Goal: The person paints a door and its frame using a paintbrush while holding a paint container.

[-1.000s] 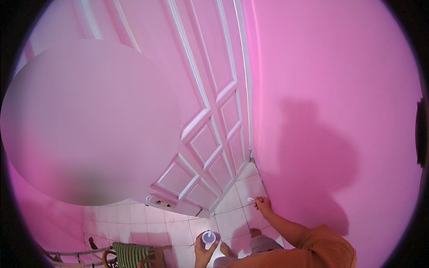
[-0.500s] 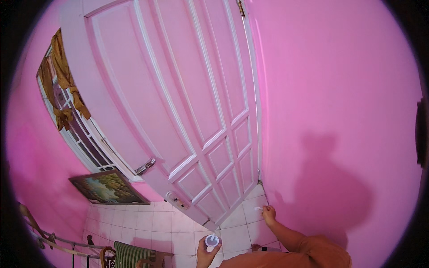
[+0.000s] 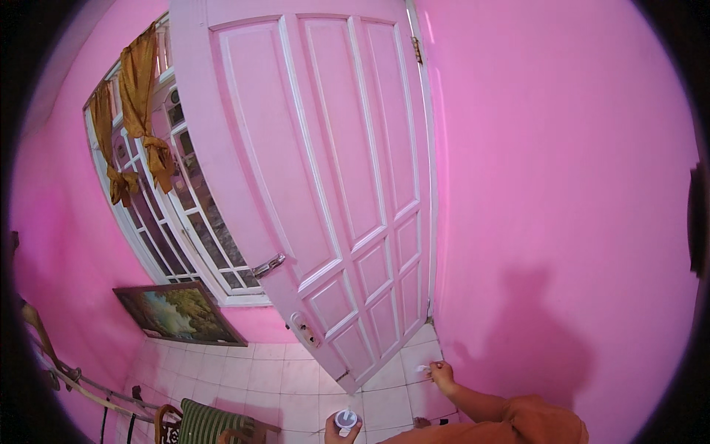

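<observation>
At the bottom edge my left hand (image 3: 334,432) grips a small white cup (image 3: 345,420) with greyish contents and a white stick-like piece in it. My right hand (image 3: 443,375) pinches a small white object (image 3: 421,368), too small to name, low beside the pink wall (image 3: 562,170). Ahead of both hands stands a pale pink panelled door (image 3: 325,148) with a metal lever handle (image 3: 268,266), a metal plate (image 3: 308,328) lower down, and a hinge (image 3: 416,49) high at the right edge.
A window (image 3: 211,231) with tied gold curtains (image 3: 138,89) is behind the door. Below it a framed landscape painting (image 3: 177,312) leans against the wall. A chair with green striped upholstery (image 3: 214,422) and a curved rail or frame (image 3: 89,388) are at lower left, on white floor tiles (image 3: 259,370).
My view has tilted upward, bringing the upper door, hinge, window and painting into sight. Both hands sit lower in the picture, still holding their things.
</observation>
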{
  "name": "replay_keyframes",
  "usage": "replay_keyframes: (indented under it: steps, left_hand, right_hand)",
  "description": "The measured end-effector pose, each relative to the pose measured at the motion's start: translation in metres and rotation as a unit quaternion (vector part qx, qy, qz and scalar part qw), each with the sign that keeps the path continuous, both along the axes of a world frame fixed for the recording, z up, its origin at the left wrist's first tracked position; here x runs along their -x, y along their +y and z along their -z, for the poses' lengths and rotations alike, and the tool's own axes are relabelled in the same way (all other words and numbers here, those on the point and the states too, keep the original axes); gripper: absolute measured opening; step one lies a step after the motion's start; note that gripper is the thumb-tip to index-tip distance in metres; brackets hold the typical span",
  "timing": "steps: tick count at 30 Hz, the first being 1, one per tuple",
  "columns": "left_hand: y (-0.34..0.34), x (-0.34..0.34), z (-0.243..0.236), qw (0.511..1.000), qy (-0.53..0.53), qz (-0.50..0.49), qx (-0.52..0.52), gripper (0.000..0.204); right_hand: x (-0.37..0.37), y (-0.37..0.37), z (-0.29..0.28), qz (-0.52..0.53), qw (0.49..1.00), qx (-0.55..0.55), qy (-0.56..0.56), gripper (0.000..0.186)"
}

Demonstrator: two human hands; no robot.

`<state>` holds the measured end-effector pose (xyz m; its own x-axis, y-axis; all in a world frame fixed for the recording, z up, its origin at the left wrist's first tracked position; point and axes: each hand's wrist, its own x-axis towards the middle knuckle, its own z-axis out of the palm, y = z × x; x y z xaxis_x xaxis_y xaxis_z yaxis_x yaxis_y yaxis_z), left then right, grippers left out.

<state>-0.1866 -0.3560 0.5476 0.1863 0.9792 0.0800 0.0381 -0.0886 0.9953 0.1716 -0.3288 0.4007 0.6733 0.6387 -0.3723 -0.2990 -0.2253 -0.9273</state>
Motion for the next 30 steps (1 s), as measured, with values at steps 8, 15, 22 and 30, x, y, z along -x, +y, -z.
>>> replay_keyframes:
  steps: [8, 15, 22, 30]
  left_hand:
    - [-0.022, 0.023, 0.010, 0.999, -0.018, -0.024, 0.010, 0.050]
    - [-0.024, 0.034, 0.009, 0.999, -0.009, -0.037, -0.005, 0.053]
    - [-0.025, 0.044, 0.028, 0.999, 0.027, -0.031, -0.025, 0.063]
    - [-0.033, 0.065, 0.040, 0.998, 0.039, -0.047, -0.026, 0.064]
  right_hand:
    - [0.021, -0.008, -0.019, -0.024, 1.000, -0.007, 0.006, 0.024]
    - [0.020, -0.019, -0.007, -0.013, 0.999, -0.003, -0.038, 0.021]
    - [0.028, -0.029, -0.012, -0.016, 0.999, -0.004, -0.030, 0.022]
    - [0.042, -0.038, -0.014, -0.006, 1.000, -0.004, -0.028, 0.023]
